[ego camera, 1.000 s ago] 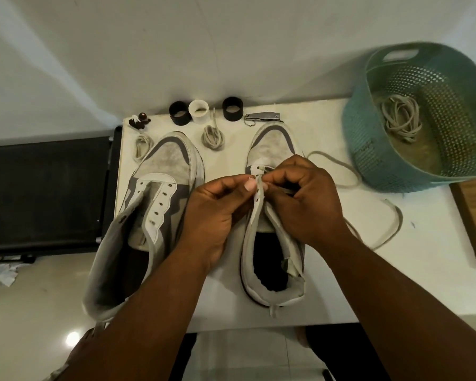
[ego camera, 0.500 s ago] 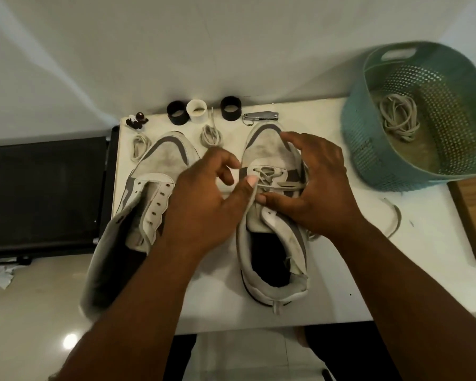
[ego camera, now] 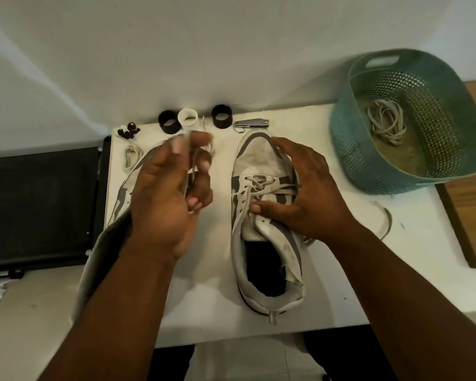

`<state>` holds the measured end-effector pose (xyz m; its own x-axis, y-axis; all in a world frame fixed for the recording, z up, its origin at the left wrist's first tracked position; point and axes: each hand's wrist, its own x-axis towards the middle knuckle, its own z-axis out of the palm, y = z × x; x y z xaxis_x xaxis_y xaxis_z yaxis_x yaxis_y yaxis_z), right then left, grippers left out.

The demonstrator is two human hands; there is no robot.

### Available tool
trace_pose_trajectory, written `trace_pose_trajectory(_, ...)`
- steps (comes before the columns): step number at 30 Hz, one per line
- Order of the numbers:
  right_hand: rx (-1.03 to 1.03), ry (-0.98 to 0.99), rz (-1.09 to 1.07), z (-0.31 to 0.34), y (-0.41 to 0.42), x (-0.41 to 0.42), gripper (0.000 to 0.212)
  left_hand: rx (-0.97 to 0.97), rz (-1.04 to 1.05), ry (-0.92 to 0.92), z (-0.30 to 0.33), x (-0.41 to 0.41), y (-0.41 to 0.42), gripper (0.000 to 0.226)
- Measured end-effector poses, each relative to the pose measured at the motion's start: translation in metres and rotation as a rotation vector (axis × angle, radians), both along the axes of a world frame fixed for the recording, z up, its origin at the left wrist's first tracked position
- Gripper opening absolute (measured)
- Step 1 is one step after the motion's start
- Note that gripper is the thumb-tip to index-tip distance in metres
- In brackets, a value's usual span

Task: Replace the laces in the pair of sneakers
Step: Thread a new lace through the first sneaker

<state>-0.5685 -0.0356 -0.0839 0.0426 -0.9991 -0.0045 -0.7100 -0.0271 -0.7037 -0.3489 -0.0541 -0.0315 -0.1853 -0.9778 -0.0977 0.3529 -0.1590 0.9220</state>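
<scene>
Two white and grey sneakers lie on the white table (ego camera: pixel 327 284), toes away from me. The right sneaker (ego camera: pixel 264 215) has a beige lace (ego camera: pixel 259 185) threaded through its lowest eyelets. My right hand (ego camera: pixel 305 193) rests spread over that sneaker's right side, thumb on the tongue. My left hand (ego camera: pixel 171 193) is raised over the left sneaker (ego camera: pixel 127 188) and pinches a strand of the lace between its fingers; the hand is blurred. The left sneaker is mostly hidden behind my left arm. The lace's loose tail (ego camera: pixel 386 218) curls on the table to the right.
A teal perforated basket (ego camera: pixel 349 138) at the right holds a bundle of old laces (ego camera: pixel 385 119). Along the wall stand two black rings (ego camera: pixel 167 121), a white ring (ego camera: pixel 188 119), a nail clipper (ego camera: pixel 252 123) and dark beads (ego camera: pixel 128 130). A coiled lace (ego camera: pixel 131 158) lies nearby.
My left hand has pulled away from the right sneaker to the left and upward, drawing the lace strand with it. My right hand has slid further right along the shoe.
</scene>
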Motion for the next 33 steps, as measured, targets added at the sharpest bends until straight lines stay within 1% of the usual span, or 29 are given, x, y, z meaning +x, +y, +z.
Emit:
trace_pose_trajectory(2,-0.007,0.016,-0.007,0.001,-0.001,-0.002,0.108,-0.267,-0.022,-0.703,-0.008,0.004,0.000,0.024)
trace_pose_trajectory(3,-0.008,0.027,-0.011,0.002,-0.001,-0.002,0.108,-0.357,-0.086,-1.013,-0.013,0.004,0.001,0.026)
trace_pose_trajectory(4,-0.005,0.041,-0.014,0.002,-0.002,-0.003,0.107,-0.378,-0.160,-1.233,-0.016,0.005,0.003,0.036)
trace_pose_trajectory(5,-0.001,0.054,-0.014,0.002,-0.002,-0.003,0.105,-0.357,-0.224,-1.354,-0.019,0.005,0.005,0.049)
trace_pose_trajectory(6,0.003,0.063,-0.012,0.002,-0.001,-0.003,0.103,-0.325,-0.266,-1.386,-0.021,0.006,0.005,0.059)
trace_pose_trajectory(7,0.007,0.074,-0.010,0.001,-0.001,-0.003,0.099,-0.293,-0.272,-1.330,-0.020,0.006,0.004,0.063)
trace_pose_trajectory(8,0.010,0.086,-0.008,0.001,-0.001,-0.003,0.095,-0.220,-0.218,-1.173,-0.015,0.005,0.002,0.064)
trace_pose_trajectory(9,0.009,0.095,-0.005,0.001,-0.001,-0.003,0.091,-0.123,-0.108,-0.923,-0.011,0.006,0.001,0.060)
trace_pose_trajectory(11,0.002,0.072,0.011,0.001,-0.001,-0.006,0.086,0.032,0.134,-0.281,-0.003,0.008,-0.002,0.041)
trace_pose_trajectory(12,0.005,0.036,0.029,0.001,-0.001,-0.008,0.087,0.059,0.165,-0.037,0.000,0.010,-0.004,0.030)
trace_pose_trajectory(13,0.011,-0.004,0.056,0.002,-0.002,-0.010,0.088,0.059,0.136,0.141,0.003,0.011,-0.004,0.024)
trace_pose_trajectory(15,0.022,-0.042,0.116,0.002,-0.002,-0.012,0.090,0.090,0.036,0.400,0.008,0.013,-0.005,0.032)
trace_pose_trajectory(16,0.029,-0.032,0.135,0.002,-0.002,-0.013,0.091,0.115,-0.003,0.479,0.009,0.014,-0.005,0.036)
trace_pose_trajectory(17,0.041,-0.016,0.146,0.001,-0.003,-0.012,0.091,0.141,-0.023,0.508,0.012,0.014,-0.004,0.040)
trace_pose_trajectory(18,0.056,-0.002,0.151,0.001,-0.003,-0.011,0.090,0.164,-0.021,0.483,0.015,0.013,-0.004,0.043)
trace_pose_trajectory(20,0.077,0.019,0.155,0.000,-0.004,-0.011,0.090,0.174,0.043,0.345,0.018,0.013,-0.004,0.049)
trace_pose_trajectory(22,0.078,0.028,0.157,-0.001,-0.005,-0.013,0.090,0.132,0.159,0.210,0.020,0.012,-0.004,0.050)
trace_pose_trajectory(23,0.078,0.029,0.158,-0.001,-0.005,-0.013,0.089,0.106,0.203,0.185,0.021,0.012,-0.004,0.050)
trace_pose_trajectory(25,0.083,0.031,0.154,0.000,-0.004,-0.012,0.090,0.046,0.238,0.129,0.021,0.011,-0.002,0.050)
trace_pose_trajectory(26,0.081,0.028,0.152,0.001,-0.003,-0.011,0.089,0.016,0.234,0.069,0.017,0.010,-0.002,0.049)
trace_pose_trajectory(27,0.071,0.023,0.152,0.003,-0.002,-0.010,0.089,-0.023,0.227,-0.034,0.014,0.009,-0.001,0.048)
trace_pose_trajectory(28,0.052,0.022,0.154,0.005,0.000,-0.009,0.087,-0.085,0.226,-0.207,0.008,0.009,-0.001,0.046)
trace_pose_trajectory(31,-0.054,0.040,0.163,0.019,0.003,-0.003,0.070,-0.354,0.186,-0.962,-0.012,0.011,0.001,0.030)
trace_pose_trajectory(32,-0.093,0.042,0.143,0.025,0.004,0.000,0.060,-0.414,0.194,-1.136,-0.014,0.011,0.002,0.033)
trace_pose_trajectory(33,-0.136,0.037,0.105,0.030,0.005,0.004,0.049,-0.453,0.229,-1.204,-0.016,0.011,0.003,0.038)
